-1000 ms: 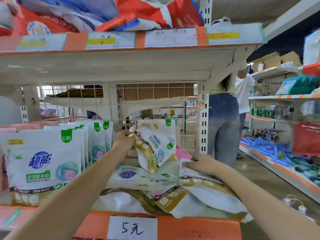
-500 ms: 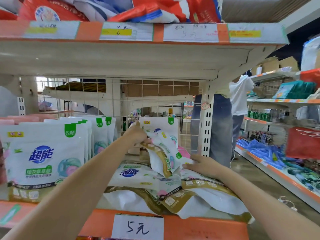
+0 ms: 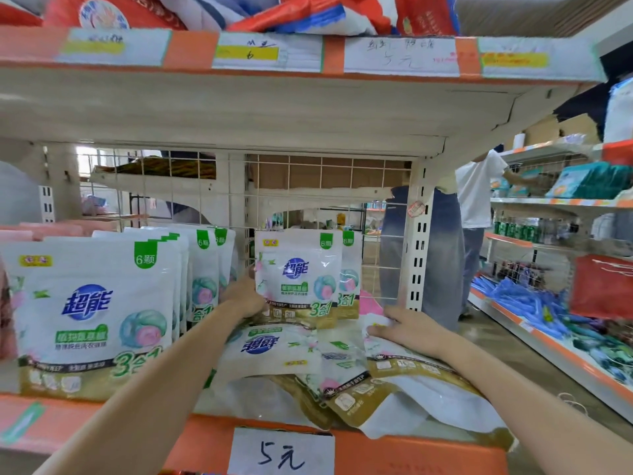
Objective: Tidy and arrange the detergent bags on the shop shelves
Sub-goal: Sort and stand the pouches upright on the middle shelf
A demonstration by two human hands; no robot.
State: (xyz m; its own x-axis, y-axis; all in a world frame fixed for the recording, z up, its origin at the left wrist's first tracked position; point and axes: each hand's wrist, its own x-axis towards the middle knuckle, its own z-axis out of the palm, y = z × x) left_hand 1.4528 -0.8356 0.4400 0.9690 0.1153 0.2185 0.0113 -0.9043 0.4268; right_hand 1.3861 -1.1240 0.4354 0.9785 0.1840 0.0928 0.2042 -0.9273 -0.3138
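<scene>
White detergent bags with blue logos and gold bases fill the middle shelf (image 3: pixel 191 437). My left hand (image 3: pixel 245 298) grips the lower left corner of one bag (image 3: pixel 298 279), which stands upright at the back against another upright bag (image 3: pixel 349 279). My right hand (image 3: pixel 407 329) rests on the top bag of a loose, flat heap of bags (image 3: pixel 342 375) on the right half of the shelf. A tidy upright row of bags (image 3: pixel 92 317) stands on the left.
A wire grid (image 3: pixel 325 186) backs the shelf, and a white upright post (image 3: pixel 419 255) bounds it on the right. The upper shelf (image 3: pixel 274 53) holds red and blue bags overhead. Two people (image 3: pixel 442 255) stand in the aisle to the right, by more shelves.
My left hand has turned its tilted bag upright and set it standing at the back of the shelf. My right hand has stayed on the heap.
</scene>
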